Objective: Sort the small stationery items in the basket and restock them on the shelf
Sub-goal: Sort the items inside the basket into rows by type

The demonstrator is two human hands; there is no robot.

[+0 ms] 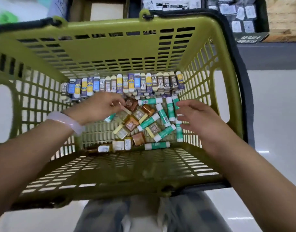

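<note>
Sorting is partly done: boxed erasers [124, 85] stand in a tidy row along the far wall of the green basket [110, 39], while brown erasers [135, 124] and green glue sticks [162, 114] lie jumbled on its floor. Left hand [97, 106] pinches a brown piece with its fingers; right hand [199, 118] hovers, fingers spread, touching glue sticks. Restocking, judging by this, has not begun.

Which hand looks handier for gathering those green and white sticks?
The right hand: its open fingers already touch the green sticks lying on that side, while the left hand is over the brown erasers.
</note>
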